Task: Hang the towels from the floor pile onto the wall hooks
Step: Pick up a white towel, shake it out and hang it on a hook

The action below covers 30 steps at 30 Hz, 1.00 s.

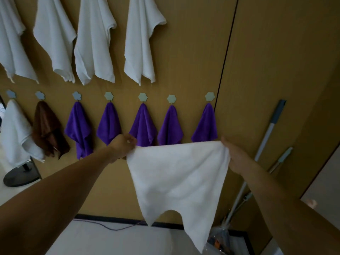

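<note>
I hold a white towel (177, 178) spread out in front of the tan wall, below the lower row of hooks. My left hand (122, 146) pinches its top left corner. My right hand (233, 153) grips its top right corner. The towel hangs down in two points. The lower row of hooks (143, 97) carries a white towel (15, 133), a brown one (47, 131) and several purple ones (171, 126). Above them several white towels (93, 45) hang from an upper row whose hooks are out of view.
A mop handle (266, 133) leans against the wall panel on the right, with clutter at its foot (220, 238). A round dark stand base (20, 174) sits on the floor at the left. A thin cable (110, 226) runs along the skirting.
</note>
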Tool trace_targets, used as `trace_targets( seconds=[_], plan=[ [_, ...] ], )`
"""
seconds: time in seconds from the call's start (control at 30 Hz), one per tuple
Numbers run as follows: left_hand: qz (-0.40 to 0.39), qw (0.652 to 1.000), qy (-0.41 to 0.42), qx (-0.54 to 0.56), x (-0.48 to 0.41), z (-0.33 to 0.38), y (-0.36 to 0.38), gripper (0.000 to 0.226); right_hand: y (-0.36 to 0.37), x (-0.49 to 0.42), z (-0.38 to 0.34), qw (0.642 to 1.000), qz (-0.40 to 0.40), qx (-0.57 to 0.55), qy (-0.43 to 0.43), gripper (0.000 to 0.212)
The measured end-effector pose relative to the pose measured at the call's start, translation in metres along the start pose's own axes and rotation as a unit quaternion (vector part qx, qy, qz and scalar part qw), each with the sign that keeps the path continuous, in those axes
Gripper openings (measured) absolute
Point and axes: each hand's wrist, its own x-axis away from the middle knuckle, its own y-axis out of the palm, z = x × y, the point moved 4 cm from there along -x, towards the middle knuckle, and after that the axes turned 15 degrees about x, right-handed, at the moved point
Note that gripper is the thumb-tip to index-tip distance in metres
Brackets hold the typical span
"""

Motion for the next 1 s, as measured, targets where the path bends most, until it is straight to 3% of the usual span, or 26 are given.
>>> trace_targets(
  seconds=[0.13,0.23,0.37,0.47,0.57,0.7,0.8,0.9,1.0],
  plan=[
    [0.037,0.999,-0.032,0.015,0.000,0.004,-0.002,0.025,-0.005,-0.003,0.011,0.997,-0.022,0.073,0.020,0.049],
    [0.036,0.983,-0.157,0.093,0.009,-0.011,0.003,0.057,-0.012,-0.005,0.018,0.982,0.014,0.186,0.005,0.052],
    [-0.114,0.935,-0.282,0.181,0.022,-0.016,0.014,0.070,-0.014,-0.003,0.015,0.953,0.054,0.293,-0.055,0.053],
    [-0.230,0.909,-0.286,0.200,0.030,-0.011,0.008,0.077,-0.013,0.001,0.014,0.979,0.006,0.204,0.006,0.035],
    [-0.307,0.895,-0.275,0.170,0.039,-0.014,0.005,0.044,-0.015,-0.001,0.014,0.991,-0.067,0.109,0.036,0.030],
    [-0.309,0.897,-0.310,0.060,0.041,-0.032,-0.001,0.049,-0.020,-0.004,0.011,0.992,-0.113,0.052,0.014,0.014],
    [-0.284,0.908,-0.308,0.009,0.037,-0.039,-0.003,0.036,-0.023,-0.006,0.017,0.989,-0.057,0.135,0.027,0.018],
    [-0.186,0.939,-0.278,0.084,0.025,-0.044,-0.002,0.019,-0.024,-0.006,0.021,0.970,0.003,0.242,0.010,0.027],
    [-0.076,0.946,-0.235,0.212,0.012,-0.045,-0.006,0.015,-0.025,-0.009,0.019,0.964,0.055,0.261,-0.008,0.033]
  ],
)
